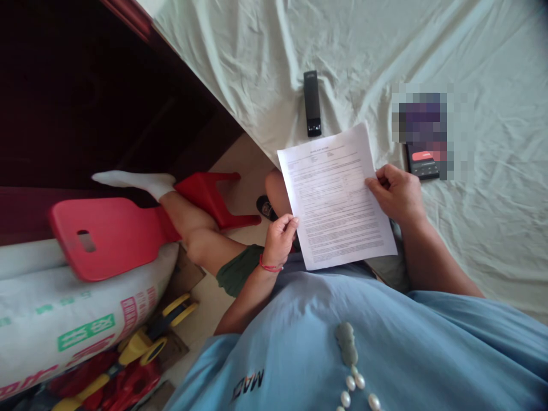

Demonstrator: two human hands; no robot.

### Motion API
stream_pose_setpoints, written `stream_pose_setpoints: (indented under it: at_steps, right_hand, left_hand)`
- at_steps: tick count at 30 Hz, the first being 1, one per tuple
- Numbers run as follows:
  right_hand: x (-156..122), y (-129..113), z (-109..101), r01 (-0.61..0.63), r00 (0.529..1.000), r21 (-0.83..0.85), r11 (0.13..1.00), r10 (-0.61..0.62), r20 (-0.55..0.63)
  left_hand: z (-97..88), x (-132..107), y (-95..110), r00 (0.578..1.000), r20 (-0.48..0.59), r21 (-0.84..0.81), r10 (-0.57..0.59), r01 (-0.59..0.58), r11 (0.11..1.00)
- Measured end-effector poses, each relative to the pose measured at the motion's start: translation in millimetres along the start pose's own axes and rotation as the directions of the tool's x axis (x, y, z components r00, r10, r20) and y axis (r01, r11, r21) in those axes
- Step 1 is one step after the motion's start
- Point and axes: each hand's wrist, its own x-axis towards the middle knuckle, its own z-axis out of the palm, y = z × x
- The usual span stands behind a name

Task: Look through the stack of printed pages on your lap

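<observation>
A printed paper sheet (pixel 338 200), perhaps several sheets together, is held up in front of my lap, its small text too fine to read. My left hand (pixel 279 241) pinches its left edge between thumb and fingers, with a red string on the wrist. On the opposite edge, my right hand (pixel 398 194) grips the paper with the thumb on top and the fingers curled behind. Just beyond the top edge lies a slim black stapler (pixel 313 103) on the pale cloth. Close to my right hand is a dark phone (pixel 423 165), partly blurred out.
A wrinkled pale green cloth (pixel 483 228) covers the surface ahead and to the right. At left stand a red plastic chair (pixel 115 240), a printed white sack (pixel 38 319) and a yellow-and-black item (pixel 137 348). A dark wooden panel (pixel 107 85) rises at upper left.
</observation>
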Motion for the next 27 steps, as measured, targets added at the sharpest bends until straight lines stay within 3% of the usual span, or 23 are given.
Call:
stream_pose_setpoints:
  at_steps: [6,9,15,20,27]
  right_hand:
    - [0,1,0,0.010,1.000,-0.009,1.000,-0.010,-0.007]
    - [0,0,-1,0.007,1.000,-0.013,1.000,-0.007,-0.004]
    - [0,-2,-1,-0.009,1.000,-0.018,1.000,0.009,0.006]
    - [0,-1,-1,0.000,1.000,-0.017,1.000,0.000,-0.002]
    - [0,-2,-1,0.004,1.000,-0.002,1.000,-0.004,-0.007]
  left_hand:
    - [-0.3,2,3,0.999,-0.044,0.046,0.032,-0.030,0.999]
    - [0.6,2,4,0.997,-0.073,0.023,-0.016,0.018,1.000]
    - [5.9,1,14,0.989,-0.061,-0.132,-0.137,0.128,0.983]
    - [6.9,3,20,0.960,0.021,-0.358,-0.280,0.269,0.894]
    - [7.7,5,15,0.962,0.012,-0.380,-0.275,0.259,0.888]
